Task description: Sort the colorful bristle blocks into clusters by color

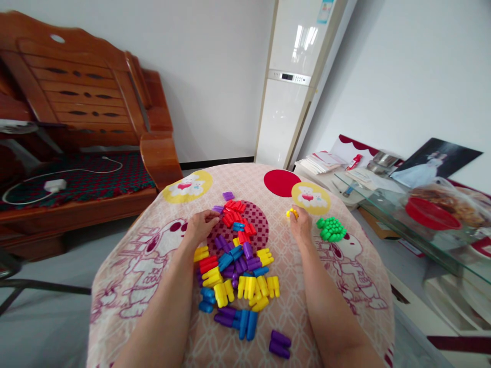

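Note:
My right hand (302, 225) is closed around a yellow plastic piece (292, 211), held low over the cloth right of the pile; the fingers hide part of it. At the pile's upper left, my left hand (200, 225) has its thumb and forefinger a little apart, nothing visible between them. Its fingertips are beside a purple piece (218, 209) and close to several red pieces (233, 212). Nearer to me lie mixed blue pieces (230, 256), purple pieces (241, 265) and yellow pieces (247, 287), shaped like joined rounded pegs. A tight cluster of green pieces (331, 229) sits right of my right hand.
A patterned cloth covers the round table (153, 240). One purple piece (228, 196) lies beyond the pile, another purple piece (280, 343) near me. Left stands a wooden bench (88, 97); right, a glass-topped stand (414, 230) carries a red bowl (432, 213). A white cabinet-like unit (286, 107) stands behind.

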`<state>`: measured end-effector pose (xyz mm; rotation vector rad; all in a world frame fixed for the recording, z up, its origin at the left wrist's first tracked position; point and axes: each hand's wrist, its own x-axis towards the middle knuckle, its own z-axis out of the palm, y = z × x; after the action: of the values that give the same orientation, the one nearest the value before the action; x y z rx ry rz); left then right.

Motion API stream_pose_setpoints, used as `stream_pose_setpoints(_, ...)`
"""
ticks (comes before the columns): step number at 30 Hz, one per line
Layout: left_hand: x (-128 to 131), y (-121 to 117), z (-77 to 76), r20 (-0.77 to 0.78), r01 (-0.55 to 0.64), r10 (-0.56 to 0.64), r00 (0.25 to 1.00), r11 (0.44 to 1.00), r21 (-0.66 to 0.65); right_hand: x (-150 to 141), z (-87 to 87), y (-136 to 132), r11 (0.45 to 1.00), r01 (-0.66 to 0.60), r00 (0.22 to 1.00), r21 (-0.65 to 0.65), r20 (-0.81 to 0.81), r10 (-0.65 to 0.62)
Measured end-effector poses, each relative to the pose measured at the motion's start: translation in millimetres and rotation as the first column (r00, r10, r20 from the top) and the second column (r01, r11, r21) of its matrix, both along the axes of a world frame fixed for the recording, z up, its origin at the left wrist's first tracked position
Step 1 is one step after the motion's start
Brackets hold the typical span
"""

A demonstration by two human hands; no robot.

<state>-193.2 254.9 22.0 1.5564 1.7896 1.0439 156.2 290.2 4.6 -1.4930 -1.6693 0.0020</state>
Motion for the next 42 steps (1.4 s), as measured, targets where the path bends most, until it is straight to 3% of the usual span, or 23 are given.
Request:
stream_pose_setpoints(5,-2,1,-5.4,0.011,0.024,-0.024,1.0,0.999,0.023,0,1.1,0,1.0,-0.003,0.999,-0.01,0.038,0.004)
stream_pose_setpoints(11,2,-3,3.6,-0.099,0.001,0.0,0.995,1.0,0.003,1,3.3,-3,0.999,0.035,0.999,0.041,0.039,-0.037)
stream_pose_setpoints(16,5,-6,6.7,-0.099,-0.005,0.005,0.995,1.0,0.003,-10,20.1,-14,0.99,-0.025,0.998,0.141,0.065,0.016)
stream_pose_setpoints(19,5,-6,6.4,-0.083,-0.006,0.007,0.997,1.0,0.014,-21,40.7,-25,0.995,-0.086,0.991,-0.046,0.103,0.09)
stream_pose_setpoints(21,5,-6,6.6,-0.078,-0.009,0.01,0.997,1.0,0.01,-29,54.8,-34,0.937,-0.2,0.963,-0.287,0.12,0.242)
stream_pose_setpoints(23,5,-6,7.1,-0.07,-0.014,0.014,0.997,1.0,0.0,-38,64.8,-42,0.808,-0.334,0.897,-0.484,0.1,0.431)
stream_pose_setpoints(25,5,-6,7.5,-0.059,-0.015,0.014,0.998,1.0,-0.008,-50,68.5,-50,0.705,-0.417,0.833,-0.574,0.069,0.549)
stream_pose_setpoints(27,5,-7,7.3,-0.058,-0.016,0.015,0.998,1.0,-0.011,-66,65.7,-57,0.691,-0.476,0.806,-0.544,0.044,0.59)
stream_pose_setpoints(29,5,-8,6.6,-0.072,-0.019,0.019,0.997,1.0,-0.005,-85,58.7,-64,0.712,-0.562,0.773,-0.42,0.038,0.633)
stream_pose_setpoints(31,5,-8,5.4,-0.09,-0.021,0.022,0.996,1.0,0.009,-102,50.0,-70,0.705,-0.646,0.715,-0.294,0.091,0.693)
stream_pose_setpoints(33,3,-8,3.9,-0.085,-0.021,0.023,0.996,0.999,0.024,-113,41.9,-73,0.697,-0.674,0.677,-0.246,0.171,0.716)
stream_pose_setpoints(38,0,-5,0.8,0.053,-0.025,0.025,0.998,1.0,0.01,-107,31.6,-65,0.784,-0.587,0.763,-0.203,0.186,0.619)
stream_pose_setpoints(42,1,-3,-0.6,0.163,-0.04,0.04,0.986,0.999,-0.001,-103,30.9,-63,0.79,-0.582,0.759,-0.189,0.222,0.612)
